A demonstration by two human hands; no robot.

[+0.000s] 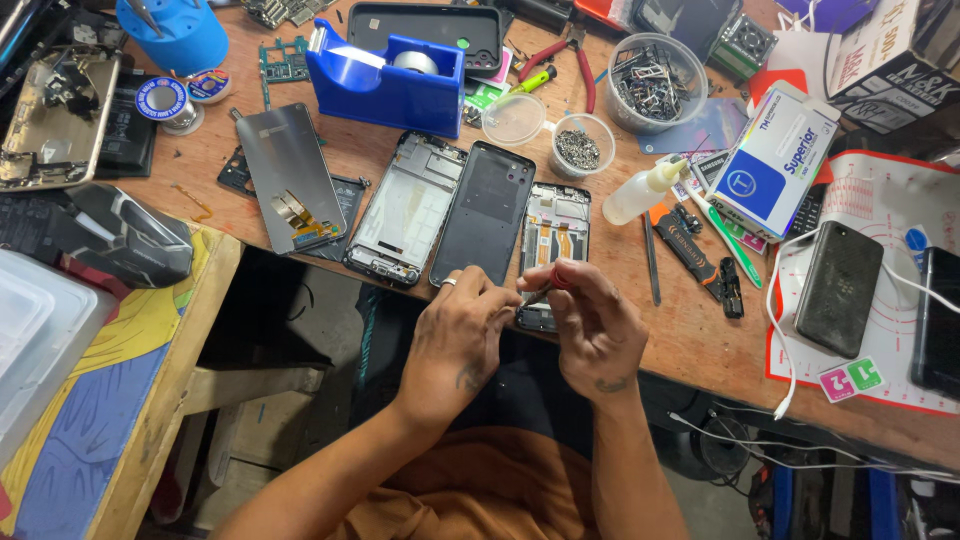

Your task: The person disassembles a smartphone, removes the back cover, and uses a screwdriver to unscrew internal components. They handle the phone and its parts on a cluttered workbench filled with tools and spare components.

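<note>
Right hand (597, 330) pinched shut on red-handled screwdriver (556, 279), left hand (458, 335) loosely curled steadying its tip over open phone frame (552, 250) at near bench (700, 340) edge, right of dark back cover (487, 210); likely light, thin, fragile, best held by rigid side rails.

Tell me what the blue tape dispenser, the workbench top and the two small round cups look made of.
Tape dispenser: moulded plastic, by its even blue colour and soft sheen. Workbench top: bare wood or board, brown, matte, scuffed. Round cups: clear plastic, probably, since the bench shows through their thin walls; one holds small dark metal-looking bits.
</note>
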